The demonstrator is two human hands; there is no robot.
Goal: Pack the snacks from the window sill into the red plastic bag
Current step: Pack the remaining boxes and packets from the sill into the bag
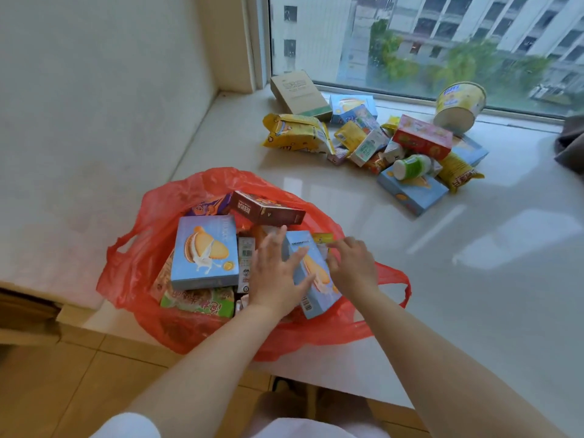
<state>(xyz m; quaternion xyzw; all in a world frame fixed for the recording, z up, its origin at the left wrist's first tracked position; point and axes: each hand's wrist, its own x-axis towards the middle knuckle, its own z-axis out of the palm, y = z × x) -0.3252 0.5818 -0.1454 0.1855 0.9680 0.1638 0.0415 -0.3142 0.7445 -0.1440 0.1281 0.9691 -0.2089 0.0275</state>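
Now the tilted blue biscuit box (311,273) wants settling flat beside its twin (205,252) inside the red plastic bag (132,263), so room is left for the heap of snacks (392,143) waiting well apart on the window sill (474,248). The left hand (278,270) lies spread and straight-fingered against the box's near face; the right hand (352,267) curls over its far edge, steadying it.

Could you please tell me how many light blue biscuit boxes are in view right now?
4: two in the red bag, one left and one under both hands; two in the sill pile, one at front, one at back. More may be hidden.
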